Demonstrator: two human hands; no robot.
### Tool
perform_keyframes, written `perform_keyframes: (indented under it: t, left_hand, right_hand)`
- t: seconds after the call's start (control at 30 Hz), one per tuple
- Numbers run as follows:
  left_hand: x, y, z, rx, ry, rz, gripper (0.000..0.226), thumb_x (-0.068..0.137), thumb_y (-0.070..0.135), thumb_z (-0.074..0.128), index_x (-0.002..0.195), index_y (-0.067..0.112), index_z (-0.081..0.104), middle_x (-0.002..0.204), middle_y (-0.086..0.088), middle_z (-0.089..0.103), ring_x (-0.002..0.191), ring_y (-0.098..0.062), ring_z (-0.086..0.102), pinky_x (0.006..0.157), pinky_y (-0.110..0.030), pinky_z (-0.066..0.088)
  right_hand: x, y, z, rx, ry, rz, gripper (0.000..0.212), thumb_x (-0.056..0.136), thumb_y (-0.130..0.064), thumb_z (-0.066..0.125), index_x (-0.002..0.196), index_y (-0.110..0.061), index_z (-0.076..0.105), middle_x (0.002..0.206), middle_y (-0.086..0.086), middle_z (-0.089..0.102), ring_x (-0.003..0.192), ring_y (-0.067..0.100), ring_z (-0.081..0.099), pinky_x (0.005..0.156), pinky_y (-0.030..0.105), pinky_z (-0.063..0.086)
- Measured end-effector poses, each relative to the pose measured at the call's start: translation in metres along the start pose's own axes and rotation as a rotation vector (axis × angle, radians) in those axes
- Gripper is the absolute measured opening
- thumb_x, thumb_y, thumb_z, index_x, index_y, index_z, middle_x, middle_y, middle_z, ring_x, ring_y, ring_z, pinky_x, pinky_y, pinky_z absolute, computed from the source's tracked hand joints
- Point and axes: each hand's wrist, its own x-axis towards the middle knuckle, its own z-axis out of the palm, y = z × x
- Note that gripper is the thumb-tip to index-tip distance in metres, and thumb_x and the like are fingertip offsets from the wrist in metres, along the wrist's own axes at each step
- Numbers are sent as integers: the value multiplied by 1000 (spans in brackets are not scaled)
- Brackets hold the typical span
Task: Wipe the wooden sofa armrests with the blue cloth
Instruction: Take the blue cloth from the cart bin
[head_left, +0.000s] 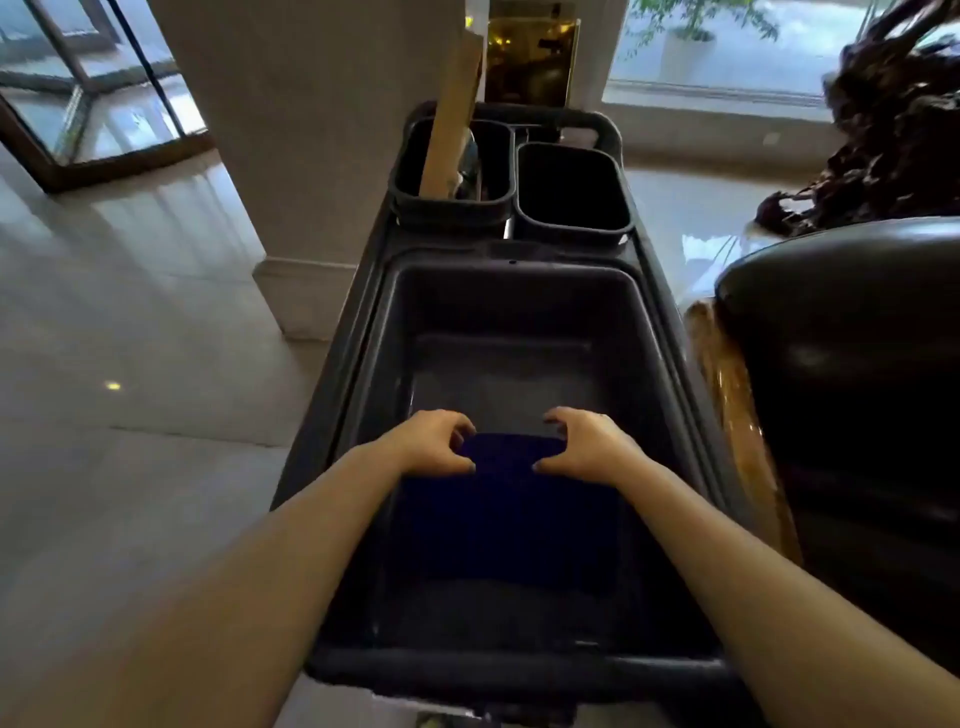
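Simply dark blue cloth (511, 499), folded flat.

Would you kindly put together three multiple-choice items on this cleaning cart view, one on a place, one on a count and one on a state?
1. Where does the blue cloth lie?
A. On the floor
B. In the cart's large tub
C. Over the sofa armrest

2. How many small bins stand at the cart's far end?
A. Two
B. Three
C. Four

3. What are the hands doing?
A. Both hang clear of the cart
B. Only one reaches in
C. Both grip the cloth's far edge

Answers:
1 B, the cloth lies spread on the tub's bottom.
2 A, a left bin and a right bin sit side by side.
3 C, the left hand and right hand curl their fingers on the cloth's far corners.
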Motion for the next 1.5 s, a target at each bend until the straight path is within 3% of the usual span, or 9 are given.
perform_keyframes:
  t: [0.13, 0.53, 0.73, 0.87, 1.0, 1.17, 1.27, 1.37, 1.5]
  left_hand:
    - [14, -10, 27, -7, -39, -71, 61, 76, 30, 70, 131, 21, 44, 132, -6, 53, 117, -19, 52, 96, -30, 42]
    - [34, -31, 83, 107, 3, -75, 75, 76, 20, 71, 140, 17, 33, 150, -2, 27, 137, -22, 26, 110, -39, 34]
    - [24, -29, 97, 157, 183, -66, 49, 79, 14, 66, 124, 21, 49, 131, 1, 47, 119, -18, 45, 87, -35, 49]
    - [22, -33, 86, -63, 148, -123, 21, 81, 8, 63, 101, 15, 64, 116, -5, 63, 105, -19, 58, 89, -32, 49]
    - [19, -35, 72, -213, 121, -169, 18, 78, 4, 66, 94, 11, 68, 106, -8, 67, 98, -18, 61, 85, -25, 47]
    - [8, -22, 45, -281, 82, -149, 15, 75, 6, 69, 85, 18, 68, 93, -2, 68, 89, -14, 62, 82, -28, 50]
    - [-2, -3, 18, -291, 100, -76, 18, 75, 7, 69, 79, 24, 67, 83, 4, 67, 83, -10, 63, 73, -23, 51]
    - [-12, 24, -8, -309, 134, 10, 21, 75, 5, 67, 82, 25, 66, 81, 5, 66, 81, -11, 63, 65, -20, 49]
    - [-25, 70, -35, -259, 60, 139, 40, 77, -2, 61, 112, 18, 62, 84, 3, 64, 79, -13, 64, 72, -26, 54]
  right_hand:
    - [10, 12, 21, -27, -90, 52, 73, 72, -40, 74, 134, -23, 41, 134, 5, 51, 118, 24, 50, 93, 42, 48]
    - [29, 44, 81, -214, -124, 9, 76, 74, -33, 71, 140, -29, 33, 150, 1, 27, 134, 28, 23, 100, 55, 39]
    - [17, 44, 96, -218, 17, -41, 47, 81, -21, 65, 125, -21, 48, 125, 4, 48, 115, 28, 39, 85, 46, 44]
    - [14, 48, 93, -75, 22, -31, 24, 81, -17, 63, 105, -20, 59, 114, 3, 57, 108, 25, 47, 79, 36, 43]
    - [15, 50, 78, 160, -62, 26, 17, 75, -12, 70, 90, -17, 66, 92, 2, 63, 89, 19, 59, 71, 24, 42]
    - [9, 46, 44, 273, -70, 4, 16, 71, -10, 75, 85, -15, 70, 74, -4, 62, 68, 6, 56, 55, 11, 39]
    - [-3, 40, 10, 300, -56, -24, 17, 72, -7, 74, 79, -21, 67, 70, -9, 62, 64, 1, 57, 58, 12, 42]
    - [-22, 35, -22, 322, 36, -60, 20, 72, -2, 71, 82, -19, 66, 74, -4, 64, 71, 10, 61, 69, 23, 50]
    - [-57, 34, -67, 333, 144, -126, 27, 74, 2, 67, 79, -25, 65, 72, -5, 67, 64, 4, 63, 59, 17, 48]
